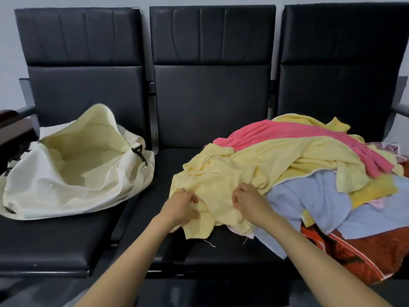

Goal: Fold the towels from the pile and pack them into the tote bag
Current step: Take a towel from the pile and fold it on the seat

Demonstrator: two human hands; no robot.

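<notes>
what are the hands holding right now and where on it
The left hand and right hand both pinch the pale yellow cloth towel near its front edge, side by side.

— Where are the hands?
— Over the middle seat (221,255) of a black bench. The left hand (181,204) and the right hand (245,199) each pinch the near part of a yellow towel (221,180), fingers curled into the cloth.
— And the pile (321,156)?
— To the right, spilling onto the middle seat. There is a pink towel (287,131) near the top, a blue towel (309,196) lower down and a red-orange cloth (354,251) at the near edge.
— The bag?
— The tote bag (66,185) lies on the left seat, cream, its mouth gaping wide, well apart from the yellow towel.
</notes>
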